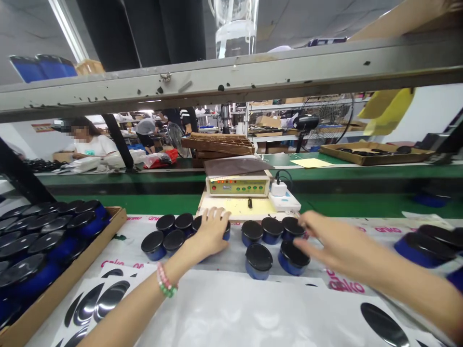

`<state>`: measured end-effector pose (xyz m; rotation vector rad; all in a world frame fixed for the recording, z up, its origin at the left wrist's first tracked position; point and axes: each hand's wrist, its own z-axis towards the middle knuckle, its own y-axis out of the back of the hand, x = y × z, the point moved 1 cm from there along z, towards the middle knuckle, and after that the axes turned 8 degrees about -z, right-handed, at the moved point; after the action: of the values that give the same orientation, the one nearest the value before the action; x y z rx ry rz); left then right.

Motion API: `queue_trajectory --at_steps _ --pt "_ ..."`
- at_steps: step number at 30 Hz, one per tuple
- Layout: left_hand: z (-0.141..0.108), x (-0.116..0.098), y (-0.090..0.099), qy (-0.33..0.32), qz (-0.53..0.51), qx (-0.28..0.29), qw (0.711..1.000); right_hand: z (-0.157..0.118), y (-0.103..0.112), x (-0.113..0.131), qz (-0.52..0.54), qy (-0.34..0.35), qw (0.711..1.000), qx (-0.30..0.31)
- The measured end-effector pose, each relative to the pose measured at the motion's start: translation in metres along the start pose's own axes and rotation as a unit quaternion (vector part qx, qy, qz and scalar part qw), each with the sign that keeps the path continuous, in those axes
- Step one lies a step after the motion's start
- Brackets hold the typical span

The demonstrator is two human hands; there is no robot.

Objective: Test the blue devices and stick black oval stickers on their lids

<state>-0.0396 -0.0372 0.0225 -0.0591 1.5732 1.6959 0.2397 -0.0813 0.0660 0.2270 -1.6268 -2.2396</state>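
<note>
My left hand (213, 230), with a beaded bracelet on its wrist, is curled over a blue round container (226, 233) with a black top, which it mostly hides. Several similar containers (174, 240) stand upright to its left. Blurred by motion, my right hand (318, 237) is open, thumb and fingers apart, beside a blue round container (291, 227) at the right end of another group. Nearer to me in that group are a black-topped container (258, 261) and its neighbour (293, 257). Nothing shows between my right fingers.
A cardboard tray (119, 214) of blue containers is at left. White sheets with black discs (384, 324) lie in front. A control box (238, 185) and white plug (278, 189) stand behind. A metal shelf beam (231, 77) crosses overhead. More containers (421, 248) stand right.
</note>
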Motion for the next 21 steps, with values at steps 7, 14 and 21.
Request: queue_trajectory --at_steps 7,14,21 --pt "-0.019 -0.044 -0.038 0.002 -0.039 0.115 0.993 -0.015 -0.058 0.019 -0.019 0.043 0.993 0.106" --pt "0.002 -0.067 -0.078 -0.049 -0.12 0.101 0.986 -0.024 -0.054 -0.017 -0.042 0.011 0.996 0.077" --pt "0.016 -0.048 -0.063 -0.059 -0.109 -0.001 0.992 -0.025 -0.041 -0.049 -0.026 -0.043 0.993 0.107"
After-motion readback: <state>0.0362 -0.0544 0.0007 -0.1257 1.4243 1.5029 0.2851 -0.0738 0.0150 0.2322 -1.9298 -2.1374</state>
